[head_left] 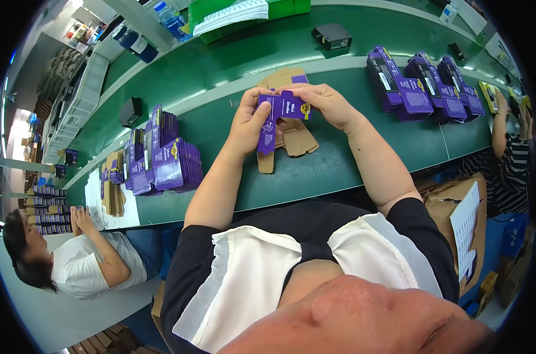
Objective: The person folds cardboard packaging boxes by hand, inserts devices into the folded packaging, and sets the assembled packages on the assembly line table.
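My left hand [244,127] and my right hand [330,106] are closed on a flat purple cardboard box blank [268,135] with a yellow emblem. The left grips its left side with the thumb on top. My right fingers pinch its upper right edge. The piece is bent into an L shape, and its underside is hidden. Beneath it, several brown-backed box blanks [300,141] lie face down on the green table [221,183].
Left of me stand stacked purple blanks [182,165]; more purple stacks [409,100] are at right. A black box-shaped device [333,36] sits at the back near a green bin [288,7] and a bottle [172,20]. Co-workers [97,256] are seated at both sides.
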Tool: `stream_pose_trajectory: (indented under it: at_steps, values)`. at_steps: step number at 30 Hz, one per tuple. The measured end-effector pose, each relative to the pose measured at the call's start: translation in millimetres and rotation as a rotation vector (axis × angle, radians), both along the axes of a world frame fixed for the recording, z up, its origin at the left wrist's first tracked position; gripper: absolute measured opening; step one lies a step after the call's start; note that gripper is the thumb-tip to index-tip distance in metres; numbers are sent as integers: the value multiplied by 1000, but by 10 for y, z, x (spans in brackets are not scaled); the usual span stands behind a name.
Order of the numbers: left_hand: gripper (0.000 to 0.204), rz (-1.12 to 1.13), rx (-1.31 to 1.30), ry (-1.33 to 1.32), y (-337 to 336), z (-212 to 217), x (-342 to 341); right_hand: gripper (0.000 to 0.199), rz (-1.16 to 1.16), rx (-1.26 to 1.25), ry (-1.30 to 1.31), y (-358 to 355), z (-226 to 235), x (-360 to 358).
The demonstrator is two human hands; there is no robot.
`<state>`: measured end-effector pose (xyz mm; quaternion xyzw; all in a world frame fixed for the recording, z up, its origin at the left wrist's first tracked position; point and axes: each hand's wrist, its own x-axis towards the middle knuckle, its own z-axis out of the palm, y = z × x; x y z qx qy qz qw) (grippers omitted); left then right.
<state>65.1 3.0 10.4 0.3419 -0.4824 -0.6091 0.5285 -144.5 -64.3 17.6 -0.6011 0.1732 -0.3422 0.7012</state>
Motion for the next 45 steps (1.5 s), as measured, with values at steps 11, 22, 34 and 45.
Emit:
stream_pose_trajectory:
  at_steps: [11, 22, 34, 45]
  values:
    - [25, 181, -249, -354, 32, 15, -38, 34, -519, -898, 247, 174, 0, 147]
    - [24, 205, -290, -225, 99, 54, -124, 18, -630, -925, 78, 224, -17, 199]
    - [47, 121, -250, -147, 80, 27, -40, 23, -120, -8, 138, 47, -15, 51]
    - [57, 400, -873, -766, -200, -72, 1, 40, -217, 433, 36, -79, -195, 49]
